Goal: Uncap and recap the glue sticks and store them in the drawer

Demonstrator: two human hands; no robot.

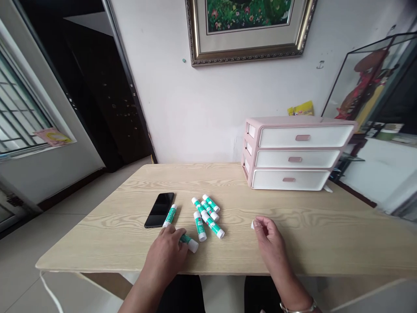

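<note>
Near the front edge of the table, my left hand (170, 248) has its fingers curled over a green and white glue stick (190, 243); its white end points right, and the other end is hidden by the fingers. A second glue stick (171, 213) lies just beyond those fingers, beside the black phone (160, 209). Several more glue sticks lie in a loose cluster to the right, among them one upright in view (200, 226) and one slanted (213, 227). Farther right, my right hand (269, 237) pinches a small white piece (253, 224), mostly covered by the thumb and fingers.
A pink and white drawer unit (295, 152) stands at the back right of the wooden table (114, 243), with a yellow packet (301, 108) behind its top. A framed picture (247, 56) hangs on the wall. A glass case (361, 82) is at the far right.
</note>
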